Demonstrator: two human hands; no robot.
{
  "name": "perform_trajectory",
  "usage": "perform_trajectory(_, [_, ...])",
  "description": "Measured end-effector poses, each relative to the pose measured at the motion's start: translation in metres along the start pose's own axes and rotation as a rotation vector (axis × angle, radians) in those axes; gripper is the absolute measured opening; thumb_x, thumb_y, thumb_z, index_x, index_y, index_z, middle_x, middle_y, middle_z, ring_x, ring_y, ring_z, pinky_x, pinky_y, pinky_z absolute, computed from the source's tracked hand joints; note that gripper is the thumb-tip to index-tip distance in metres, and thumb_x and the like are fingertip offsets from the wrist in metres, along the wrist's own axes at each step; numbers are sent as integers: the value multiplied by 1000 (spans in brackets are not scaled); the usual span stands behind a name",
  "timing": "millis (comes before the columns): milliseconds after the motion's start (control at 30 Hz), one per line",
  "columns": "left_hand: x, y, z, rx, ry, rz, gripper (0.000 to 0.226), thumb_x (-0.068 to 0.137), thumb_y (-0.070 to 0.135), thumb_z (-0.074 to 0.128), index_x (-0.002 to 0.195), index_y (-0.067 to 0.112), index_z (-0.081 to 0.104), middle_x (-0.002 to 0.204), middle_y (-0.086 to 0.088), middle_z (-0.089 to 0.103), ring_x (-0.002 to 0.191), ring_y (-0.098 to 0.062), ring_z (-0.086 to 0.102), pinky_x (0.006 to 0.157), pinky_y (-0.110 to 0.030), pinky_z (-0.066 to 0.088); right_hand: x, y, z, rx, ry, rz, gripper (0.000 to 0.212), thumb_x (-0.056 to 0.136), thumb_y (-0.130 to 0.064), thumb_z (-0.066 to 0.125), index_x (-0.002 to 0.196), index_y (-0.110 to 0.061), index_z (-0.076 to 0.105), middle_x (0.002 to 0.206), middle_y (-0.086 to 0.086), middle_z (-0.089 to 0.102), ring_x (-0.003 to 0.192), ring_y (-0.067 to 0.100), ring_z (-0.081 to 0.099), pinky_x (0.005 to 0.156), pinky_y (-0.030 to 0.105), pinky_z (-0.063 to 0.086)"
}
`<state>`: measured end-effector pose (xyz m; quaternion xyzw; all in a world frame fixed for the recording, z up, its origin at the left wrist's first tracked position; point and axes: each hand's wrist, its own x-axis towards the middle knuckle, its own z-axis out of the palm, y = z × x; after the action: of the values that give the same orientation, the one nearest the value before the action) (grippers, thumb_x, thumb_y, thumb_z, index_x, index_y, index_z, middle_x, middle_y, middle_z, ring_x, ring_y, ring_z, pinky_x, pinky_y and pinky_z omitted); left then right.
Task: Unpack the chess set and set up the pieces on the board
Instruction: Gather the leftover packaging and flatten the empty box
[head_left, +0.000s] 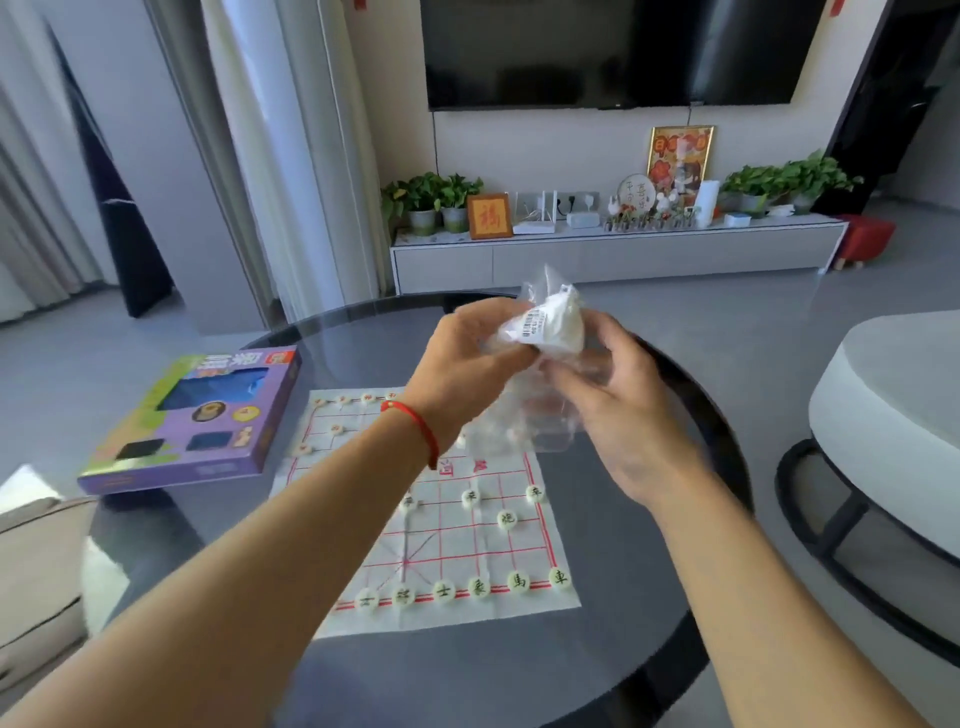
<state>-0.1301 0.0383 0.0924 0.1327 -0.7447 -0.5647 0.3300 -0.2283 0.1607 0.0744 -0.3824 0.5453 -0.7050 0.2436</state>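
Left hand (462, 358): raised above the desk, fingers curled onto the upper part of a clear plastic bag (540, 364); red string bracelet (415, 426) on the wrist.
Right hand (618, 410): fingers bent, pinching the same bag from the right side; somewhat blurred.
Bag: crumpled, held in the air between both hands over the far half of the board; white barcode label (535, 322) near its top; contents not clear.
Board (467, 551): white cloth sheet with red grid, flat on the round dark glass desk (649, 597).
Pieces (483, 584): pale discs with dark characters, a row along the near edge, a few in the ranks beyond; more along the far left edge.
Box (208, 415): purple, lying flat on the desk left of the board, apart from it.
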Motion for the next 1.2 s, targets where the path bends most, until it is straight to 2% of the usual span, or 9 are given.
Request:
perform_trajectory(200, [-110,12,-141,189,238,54,60,79,-4,76,124,34,63,107,4,73,95,-18,70,81,-41,59,-24,9,138,269,-386,216,35,88,3,66,117,-16,67,119,17,72,108,35,71,85,45,60])
perform_trajectory(333, [-177,8,-230,361,699,3,47,72,-13,72,91,31,73,88,10,73,83,-8,67,72,-34,59,-33,14,238,114,-567,485,40,94,-49,61,132,-36,64,132,8,65,118,35,64,92,53,57])
perform_trajectory(467, [-229,0,-286,523,890,-20,41,70,-18,57,82,16,74,88,3,74,88,-12,69,82,-36,58,-47,27,341,223,-803,629,57,99,-51,54,142,-13,55,95,6,75,87,30,60,97,60,54])
perform_trajectory(567, [-267,-13,-327,283,807,-98,36,70,-17,55,87,9,72,107,-1,74,106,-18,67,92,-34,55,-58,45,400,319,-775,645,40,101,-17,60,133,6,55,112,20,73,97,37,66,94,52,57])
perform_trajectory(700, [-326,-62,-369,-31,831,-289,48,69,2,56,113,16,73,128,2,67,124,-15,58,107,-43,45,-61,86,442,-14,-537,351,35,83,-3,81,110,-18,65,109,12,72,93,27,72,83,44,63])
perform_trajectory(767, [-346,-105,-369,347,826,-436,51,69,8,54,114,24,72,128,3,66,122,-15,57,108,-45,43,-58,102,452,-243,-462,233,32,78,-8,86,93,-30,67,98,1,71,85,19,69,75,38,63])
perform_trajectory(900, [-366,-190,-353,1089,416,-561,69,73,19,56,141,20,50,139,-4,50,132,-27,44,111,-43,37,-49,126,469,-260,-451,231,26,81,-4,83,86,-26,70,100,6,72,76,17,67,50,17,51])
perform_trajectory(1000, [-374,-217,-341,1288,311,-679,90,73,32,51,156,16,21,148,-7,32,140,-28,32,114,-47,30,-42,144,483,-417,-448,142,20,85,-12,80,90,-28,70,99,0,69,76,12,63,48,7,43])
perform_trajectory(1200, [-367,-228,-332,1374,398,-637,81,77,12,56,154,5,29,158,-15,26,150,-33,21,120,-55,20,-47,187,502,-639,-577,-104,22,92,-18,70,113,-26,73,124,5,60,102,18,60,67,0,33])
